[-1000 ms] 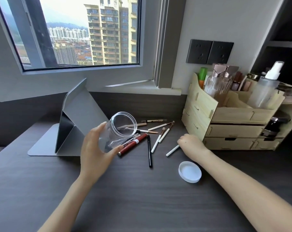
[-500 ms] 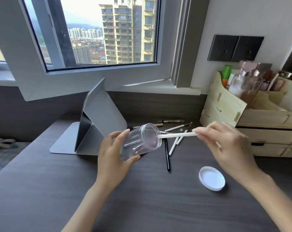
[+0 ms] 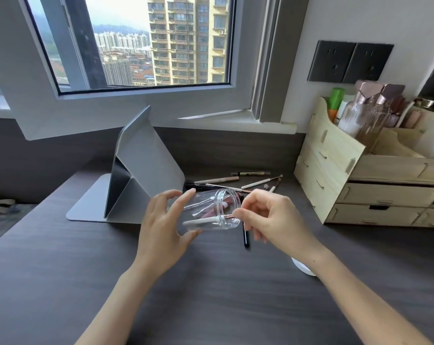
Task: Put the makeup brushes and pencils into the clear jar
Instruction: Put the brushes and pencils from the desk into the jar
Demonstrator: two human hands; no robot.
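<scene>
- Clear jar (image 3: 211, 211), tipped on its side above the desk (image 3: 61, 270), sits clasped in the left hand (image 3: 162, 231), mouth toward the right hand (image 3: 273, 220).
- Right fingers pinch a white-handled brush (image 3: 201, 221), mostly inside the jar.
- Several brushes and pencils (image 3: 238, 181) and a black pencil (image 3: 246, 239) lie outside; the job looks barely begun.

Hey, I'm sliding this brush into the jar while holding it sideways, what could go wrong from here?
1. The jar lies nearly on its side in the left hand, mouth toward the right hand, so the white brush could slide back out if the mouth dips.
2. The left grip looks loose, fingertips only, so a push from the brush might shift the jar.
3. The black pencil lies just under the right hand and could get knocked.
</scene>
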